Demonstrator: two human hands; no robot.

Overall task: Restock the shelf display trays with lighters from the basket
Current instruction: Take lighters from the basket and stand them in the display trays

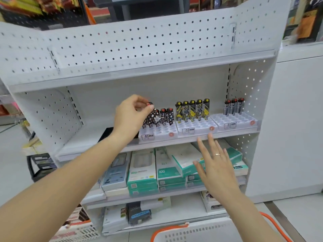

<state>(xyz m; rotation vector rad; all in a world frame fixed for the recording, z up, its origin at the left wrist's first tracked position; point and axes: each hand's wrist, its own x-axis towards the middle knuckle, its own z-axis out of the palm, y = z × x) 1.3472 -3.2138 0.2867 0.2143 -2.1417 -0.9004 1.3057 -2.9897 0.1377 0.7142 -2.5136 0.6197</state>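
Black-and-white patterned plastic lighter with a red cap (150,109) sits pinched at its top between the thumb and fingertips of the left hand (130,116), over the far left corner of the left white moulded plastic display tray (158,133) on the middle white metal shelf (104,145). Its lower end is at or in a socket beside the other black-and-white lighters (161,117) standing in the tray's far row; whether it is fully seated cannot be told.

Such a lighter is likely light, rigid and smooth-sided, so a grip high on the cap gives a clear view of the socket but little leverage; a pinch lower on the body would steady it better if it leans. The neighbours stand close and could tip if knocked, so a straight downward push seems safest.

The left forearm reaches forward and up from the near left, wrist bent slightly, fingers curled round the cap. The right hand (215,165) hovers near the shelf edge, below the middle tray of yellow-and-black lighters (193,110), fingers spread and straight, holding nothing, a ring on one finger. To the far right, a third tray holds three black-and-white striped lighters (234,106).

At the near bottom edge, the white plastic basket with orange handles (197,232) is partly in view; its contents cannot be seen.
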